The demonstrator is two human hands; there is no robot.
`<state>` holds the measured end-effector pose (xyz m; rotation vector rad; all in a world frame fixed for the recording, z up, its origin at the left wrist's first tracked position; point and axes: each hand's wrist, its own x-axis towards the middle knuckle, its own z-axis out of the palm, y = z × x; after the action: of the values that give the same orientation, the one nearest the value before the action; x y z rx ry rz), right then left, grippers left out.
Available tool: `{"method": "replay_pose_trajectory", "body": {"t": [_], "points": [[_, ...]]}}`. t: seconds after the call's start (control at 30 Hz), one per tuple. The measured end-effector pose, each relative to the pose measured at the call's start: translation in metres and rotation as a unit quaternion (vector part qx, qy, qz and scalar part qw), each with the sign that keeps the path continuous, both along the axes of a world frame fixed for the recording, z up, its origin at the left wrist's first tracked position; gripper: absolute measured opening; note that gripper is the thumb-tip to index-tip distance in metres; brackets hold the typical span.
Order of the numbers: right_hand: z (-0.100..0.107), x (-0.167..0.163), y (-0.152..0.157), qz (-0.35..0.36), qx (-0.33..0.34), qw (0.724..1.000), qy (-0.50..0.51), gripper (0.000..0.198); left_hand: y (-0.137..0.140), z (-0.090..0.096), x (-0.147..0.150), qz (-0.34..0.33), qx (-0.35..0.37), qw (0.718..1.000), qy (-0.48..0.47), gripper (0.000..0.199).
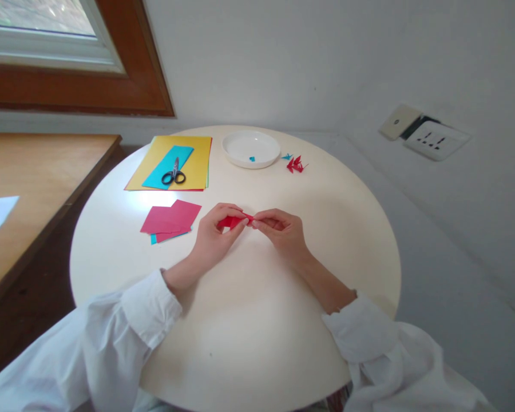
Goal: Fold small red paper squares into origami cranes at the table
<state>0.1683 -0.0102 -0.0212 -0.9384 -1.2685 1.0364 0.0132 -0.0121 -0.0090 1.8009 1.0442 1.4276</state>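
A small piece of folded red paper (232, 221) is pinched between my two hands, a little above the middle of the round white table (249, 320). My left hand (217, 232) grips its left part between thumb and fingers. At the paper's right end, my right hand (283, 232) closes thumb and forefinger on it. The fingertips hide part of the folds. Just left of my left hand lie several loose red paper squares (171, 219), with a blue sheet (153, 238) peeking out beneath them.
Scissors (174, 173) rest on a blue paper strip (158, 166) over yellow sheets (201, 154). A white plate (229, 157) holds a small blue paper piece (252, 159). Beside it are red folded paper pieces (297, 165) and a blue one (287, 157). A wooden desk (47, 166) stands left.
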Motion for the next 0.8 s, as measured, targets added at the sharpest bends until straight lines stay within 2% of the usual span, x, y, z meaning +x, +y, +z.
{"method": "replay_pose_trajectory", "body": {"t": [0.27,0.5,0.7,0.8], "points": [[-0.002,0.0055,0.0006,0.007,0.043,0.998,-0.056,0.012,0.0011,-0.0029,-0.0001,-0.013,0.009,1.0,0.006,0.001],[-0.0009,0.0064,-0.0005,0.012,0.026,0.998,-0.05,0.011,0.0026,-0.005,-0.0007,-0.019,0.019,1.0,0.006,0.003],[0.0005,0.0064,0.0,0.009,0.02,0.999,-0.029,0.013,0.0021,-0.0061,-0.0018,-0.025,0.002,0.999,0.027,0.006],[0.0006,0.0059,-0.0001,0.005,0.013,0.999,-0.028,0.013,0.0022,-0.0075,-0.0013,-0.028,-0.038,0.999,0.022,0.009]]}}
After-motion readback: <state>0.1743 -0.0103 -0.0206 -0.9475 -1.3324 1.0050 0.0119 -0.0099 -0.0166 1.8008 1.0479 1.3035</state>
